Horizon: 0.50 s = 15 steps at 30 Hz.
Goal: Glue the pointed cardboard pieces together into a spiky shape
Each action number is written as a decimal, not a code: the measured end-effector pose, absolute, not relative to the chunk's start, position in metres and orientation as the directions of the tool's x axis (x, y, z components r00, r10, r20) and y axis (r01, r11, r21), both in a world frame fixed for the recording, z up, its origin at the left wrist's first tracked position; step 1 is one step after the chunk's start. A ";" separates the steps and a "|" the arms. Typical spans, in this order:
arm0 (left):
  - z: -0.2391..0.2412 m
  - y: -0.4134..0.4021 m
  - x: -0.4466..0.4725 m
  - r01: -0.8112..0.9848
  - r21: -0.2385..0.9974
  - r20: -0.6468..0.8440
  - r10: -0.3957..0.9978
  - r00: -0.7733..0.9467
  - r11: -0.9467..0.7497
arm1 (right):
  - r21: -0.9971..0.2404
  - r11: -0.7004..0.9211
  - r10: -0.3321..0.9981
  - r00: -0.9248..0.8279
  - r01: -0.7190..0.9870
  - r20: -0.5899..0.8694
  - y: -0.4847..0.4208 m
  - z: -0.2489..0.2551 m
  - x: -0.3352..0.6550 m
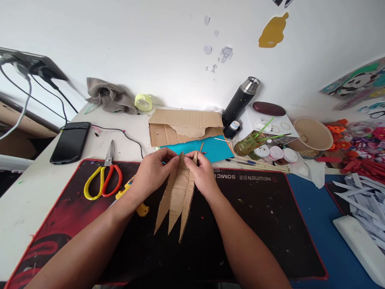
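Note:
Several pointed strips of brown cardboard (pixel 178 192) hang between my hands, their sharp ends fanned toward me over the dark mat (pixel 246 233). My left hand (pixel 156 168) pinches their upper end from the left, thumb and finger pressed together. From the right, my right hand (pixel 201 170) grips the same end, its thumb on the front of the cardboard. Whether the strips are joined at the top is hidden by my fingers. Beside my left wrist lie scissors (pixel 110 176) with yellow and red handles, and a yellow tool (pixel 142 209) partly covered by my forearm.
Behind my hands lie folded cardboard (pixel 186 124) and a blue sheet (pixel 210 149). A black thermos (pixel 240 100), a jar of murky liquid (pixel 246 144) and small paint pots (pixel 275 152) stand back right. A phone (pixel 70 142) lies left; white paper strips (pixel 363 200) are heaped right.

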<state>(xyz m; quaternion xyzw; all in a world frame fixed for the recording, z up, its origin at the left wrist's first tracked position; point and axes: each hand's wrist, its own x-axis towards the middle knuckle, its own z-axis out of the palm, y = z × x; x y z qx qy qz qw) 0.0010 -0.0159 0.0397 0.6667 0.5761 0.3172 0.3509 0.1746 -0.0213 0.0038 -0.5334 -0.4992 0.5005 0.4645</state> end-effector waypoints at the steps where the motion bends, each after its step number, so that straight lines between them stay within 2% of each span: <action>1: 0.039 -0.016 0.001 0.545 0.833 0.020 0.991 0.135 -0.091 | -0.995 -0.067 0.998 0.000 0.071 -0.067 -0.021 0.004 0.174; 15: 0.035 -0.019 0.002 0.547 0.827 0.063 0.988 0.137 -0.129 | -0.996 -0.050 0.999 -0.003 0.079 -0.050 -0.022 0.003 0.172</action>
